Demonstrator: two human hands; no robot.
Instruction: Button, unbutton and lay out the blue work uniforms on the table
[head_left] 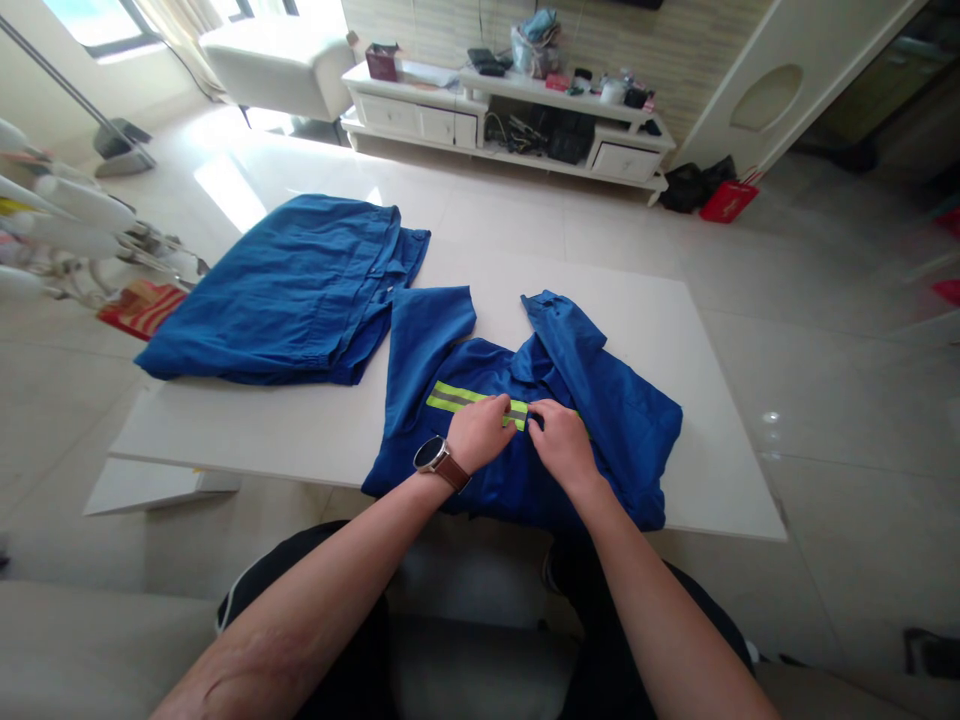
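Note:
A blue work jacket [600, 400] with a yellow-green reflective stripe [457, 397] lies on the white table [300, 430] right in front of me. My left hand [480, 432], with a wristwatch on that wrist, pinches the jacket's front at the stripe. My right hand [559, 440] sits close beside it, fingers closed on the same fabric edge. Both hands meet at the middle of the jacket. A second blue garment [292, 290] lies folded at the table's left.
A white TV cabinet [510, 120] with clutter stands at the back wall. A red bag [729, 200] sits on the floor by a white panel. A drying rack [67, 230] stands at the left. My dark-trousered legs [360, 640] are below the table edge.

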